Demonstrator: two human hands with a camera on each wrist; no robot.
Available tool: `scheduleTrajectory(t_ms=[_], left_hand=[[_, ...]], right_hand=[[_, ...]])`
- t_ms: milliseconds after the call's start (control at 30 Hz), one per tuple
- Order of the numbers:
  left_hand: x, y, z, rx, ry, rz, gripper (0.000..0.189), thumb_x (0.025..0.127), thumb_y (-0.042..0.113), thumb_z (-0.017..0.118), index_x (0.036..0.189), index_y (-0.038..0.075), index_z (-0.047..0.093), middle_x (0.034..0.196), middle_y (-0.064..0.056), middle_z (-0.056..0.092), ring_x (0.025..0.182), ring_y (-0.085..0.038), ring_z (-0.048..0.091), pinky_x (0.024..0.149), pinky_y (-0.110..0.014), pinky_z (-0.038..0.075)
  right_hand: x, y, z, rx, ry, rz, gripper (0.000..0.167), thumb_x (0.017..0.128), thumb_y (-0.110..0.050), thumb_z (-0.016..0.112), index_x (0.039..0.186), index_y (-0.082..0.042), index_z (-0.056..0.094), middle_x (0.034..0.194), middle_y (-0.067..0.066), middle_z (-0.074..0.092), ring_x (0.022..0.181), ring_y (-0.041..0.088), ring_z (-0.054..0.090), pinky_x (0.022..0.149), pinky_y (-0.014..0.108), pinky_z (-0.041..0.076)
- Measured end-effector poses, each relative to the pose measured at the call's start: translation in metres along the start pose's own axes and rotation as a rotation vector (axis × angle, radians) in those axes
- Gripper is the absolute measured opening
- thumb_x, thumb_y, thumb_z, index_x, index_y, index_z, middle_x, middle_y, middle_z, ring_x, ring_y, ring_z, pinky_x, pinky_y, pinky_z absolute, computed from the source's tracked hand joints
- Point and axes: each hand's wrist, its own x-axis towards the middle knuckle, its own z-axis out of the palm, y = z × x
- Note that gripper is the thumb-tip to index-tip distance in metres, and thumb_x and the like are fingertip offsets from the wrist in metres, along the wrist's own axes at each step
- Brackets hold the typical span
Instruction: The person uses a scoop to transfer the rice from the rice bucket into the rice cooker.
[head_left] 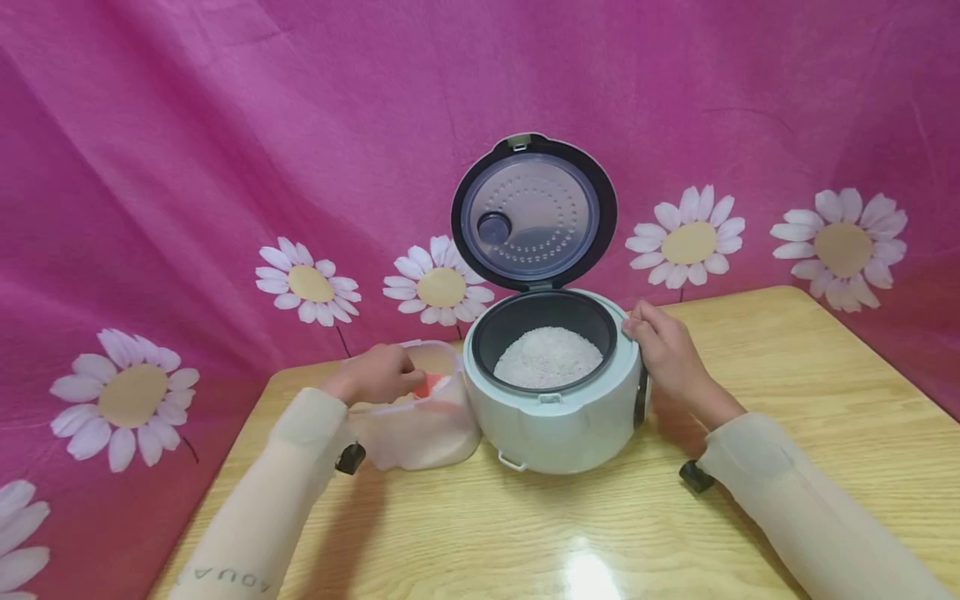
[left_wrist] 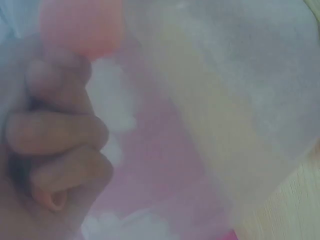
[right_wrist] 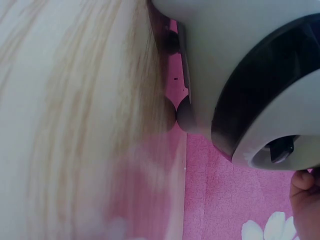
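My left hand (head_left: 378, 374) reaches into a translucent plastic container (head_left: 420, 433), its fingers curled round the handle of an orange-red scoop (left_wrist: 82, 27). Some white grains show by the scoop inside the container. Close against the container's right side stands a pale green rice cooker (head_left: 558, 433), its lid (head_left: 534, 215) raised. A mound of white rice (head_left: 549, 358) lies in the dark inner pot (head_left: 495, 333). At the cooker's right rim, my right hand (head_left: 667, 346) grips the edge with bent fingers.
Cooker and container stand on a light wooden table (head_left: 480, 533), near its back edge. Behind rises a pink cloth (head_left: 360, 125) printed with white daisies. The raised lid leans back close to the cloth.
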Motion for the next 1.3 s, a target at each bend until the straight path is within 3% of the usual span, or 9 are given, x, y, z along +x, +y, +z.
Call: scheduleTrajectory(t_ms=[200, 733, 1300], left_hand=[[-0.008, -0.004, -0.007, -0.073, 0.063, 0.027, 0.046, 0.099, 0.025, 0.051, 0.054, 0.019, 0.044, 0.053, 0.007, 0.034, 0.049, -0.009, 0.036, 0.056, -0.025, 0.032], [-0.031, -0.018, -0.018, -0.208, 0.106, 0.003, 0.048, 0.103, 0.03, 0.052, 0.058, 0.015, 0.049, 0.054, 0.006, 0.037, 0.05, -0.011, 0.036, 0.054, -0.026, 0.035], [-0.042, -0.021, -0.027, -0.224, 0.184, 0.03, 0.048, 0.103, 0.027, 0.05, 0.057, 0.016, 0.045, 0.054, 0.006, 0.034, 0.048, -0.011, 0.03, 0.051, -0.025, 0.029]], right_hand=[[-0.001, 0.001, 0.0, 0.0, 0.005, 0.005, 0.024, 0.104, -0.02, 0.045, 0.089, -0.004, 0.051, 0.077, 0.002, 0.048, 0.079, 0.009, 0.049, 0.068, 0.023, 0.04], [-0.001, -0.003, 0.0, 0.004, 0.011, 0.002, 0.023, 0.104, -0.02, 0.045, 0.088, -0.004, 0.051, 0.075, 0.001, 0.047, 0.077, 0.008, 0.048, 0.068, 0.024, 0.038], [0.0, -0.002, 0.001, 0.006, 0.029, -0.006, 0.022, 0.103, -0.019, 0.047, 0.087, -0.004, 0.052, 0.074, -0.003, 0.048, 0.077, 0.006, 0.047, 0.068, 0.022, 0.037]])
